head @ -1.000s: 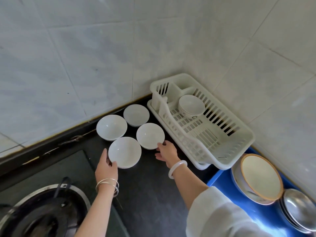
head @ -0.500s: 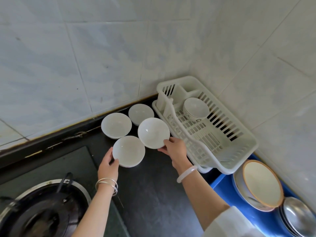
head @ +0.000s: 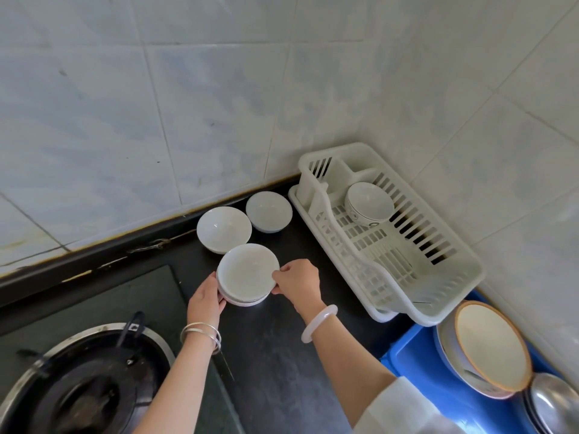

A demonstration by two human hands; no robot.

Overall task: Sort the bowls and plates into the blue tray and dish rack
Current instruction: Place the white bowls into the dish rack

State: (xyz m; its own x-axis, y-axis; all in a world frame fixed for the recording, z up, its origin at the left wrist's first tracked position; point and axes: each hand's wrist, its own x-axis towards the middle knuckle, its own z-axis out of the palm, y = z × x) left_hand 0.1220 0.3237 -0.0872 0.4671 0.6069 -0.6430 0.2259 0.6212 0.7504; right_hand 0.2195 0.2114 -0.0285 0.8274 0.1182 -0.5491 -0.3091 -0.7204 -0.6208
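Note:
Two white bowls (head: 247,272) sit stacked on the dark counter. My right hand (head: 297,281) pinches the rim of the upper bowl on its right side. My left hand (head: 205,297) curls around the left side of the lower bowl. Behind the stack stand two more white bowls, one (head: 224,228) on the left and one (head: 268,211) on the right. The white dish rack (head: 407,277) in the corner holds one patterned bowl (head: 369,203). The blue tray (head: 419,368) at the lower right carries orange-rimmed plates (head: 492,343) and metal plates (head: 553,402).
A gas burner (head: 78,383) with a black pan support fills the lower left on a glass hob. Tiled walls close the corner behind the bowls and the rack. Bare dark counter (head: 275,355) lies between my forearms.
My right hand lifted the right front bowl and set it into the left front bowl, which my left hand steadies. The two back bowls stayed put.

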